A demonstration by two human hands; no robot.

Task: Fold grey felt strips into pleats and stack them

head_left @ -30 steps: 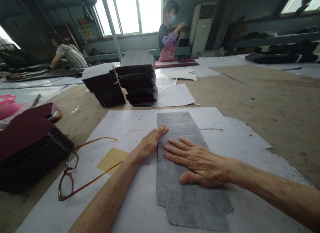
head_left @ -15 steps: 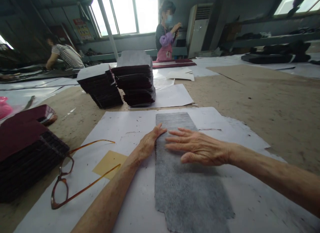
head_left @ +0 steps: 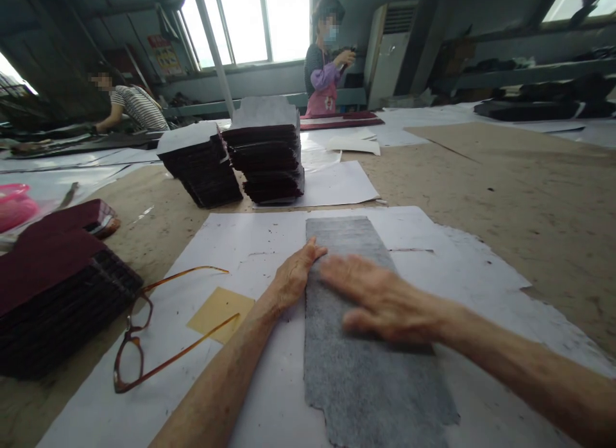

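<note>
A long grey fabric piece (head_left: 370,371) with notched lower corners lies flat on white paper in front of me. My left hand (head_left: 294,275) rests along its left edge, fingertips on the upper part; the visible fingers are stretched out, the others hidden. Over the middle of the piece is my right hand (head_left: 375,297), open with its fingers extended and blurred by motion. Whether its palm touches the fabric I cannot tell. To the left of my left forearm are a yellow paper square (head_left: 221,313) and brown-framed eyeglasses (head_left: 129,355) with their arms unfolded.
Two dark stacks with pale tops, a left stack (head_left: 202,169) and a taller right stack (head_left: 267,156), stand beyond the paper (head_left: 231,233). A maroon-topped pile (head_left: 52,268) sits at the left. One person (head_left: 323,76) stands across the table; another person (head_left: 137,108) bends at far left.
My right hand has moved slightly down on the grey piece and is more blurred. My left hand keeps its place on the edge. The whole view has shifted a little.
</note>
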